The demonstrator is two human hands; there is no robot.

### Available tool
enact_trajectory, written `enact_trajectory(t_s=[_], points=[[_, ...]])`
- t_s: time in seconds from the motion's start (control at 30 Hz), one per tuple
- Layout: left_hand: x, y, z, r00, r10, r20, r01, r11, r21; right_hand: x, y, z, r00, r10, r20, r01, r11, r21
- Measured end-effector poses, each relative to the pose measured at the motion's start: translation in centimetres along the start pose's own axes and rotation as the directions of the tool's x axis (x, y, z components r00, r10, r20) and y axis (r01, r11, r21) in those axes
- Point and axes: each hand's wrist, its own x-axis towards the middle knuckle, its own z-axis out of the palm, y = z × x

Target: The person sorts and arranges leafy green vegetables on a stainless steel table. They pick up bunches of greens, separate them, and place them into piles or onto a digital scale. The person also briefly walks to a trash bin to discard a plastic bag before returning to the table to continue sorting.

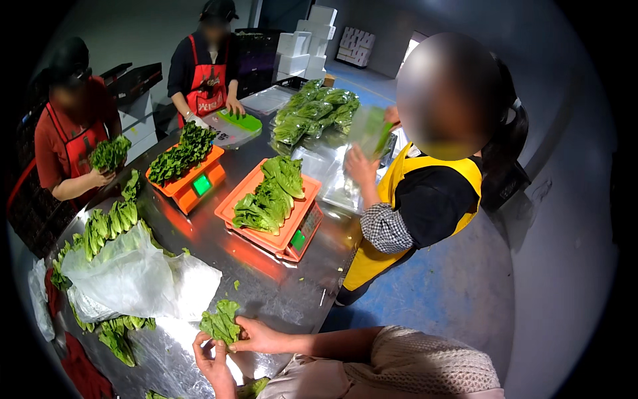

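Observation:
A small head of leafy green lettuce (220, 323) is held between my two hands, above the near part of the steel table (279, 299). My left hand (213, 360) has its fingertips at the base of the lettuce from below. The fingers of my right hand (256, 335) grip the same lettuce from the right side. Beyond my hands lies a pile of lettuce (107, 227), partly covered by a white sheet (144, 277). More lettuce leaves (251, 388) show at the bottom edge, partly hidden by my clothing.
Two orange scales hold greens: the nearer scale (299, 237) bears lettuce, the farther scale (192, 184) darker leaves. Bagged lettuce (316, 109) is heaped at the back. A co-worker in a yellow apron (428, 199) stands right, handling a bag; two people in red aprons (207, 82) work opposite.

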Motion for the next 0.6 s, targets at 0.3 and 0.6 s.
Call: enact_trajectory(t_s=[0.3, 0.6], points=[[1.3, -1.0, -1.5, 0.992, -0.126, 0.024, 0.128, 0.984, -0.127, 1.7, 0.7, 0.5, 0.984, 0.034, 0.172, -0.095, 0.928, 0.361], [2.8, -1.8, -2.2, 0.987, -0.155, -0.047, 0.143, 0.971, -0.191, 4.9, 3.4, 0.2, 0.962, 0.165, 0.218, -0.249, 0.86, 0.445]])
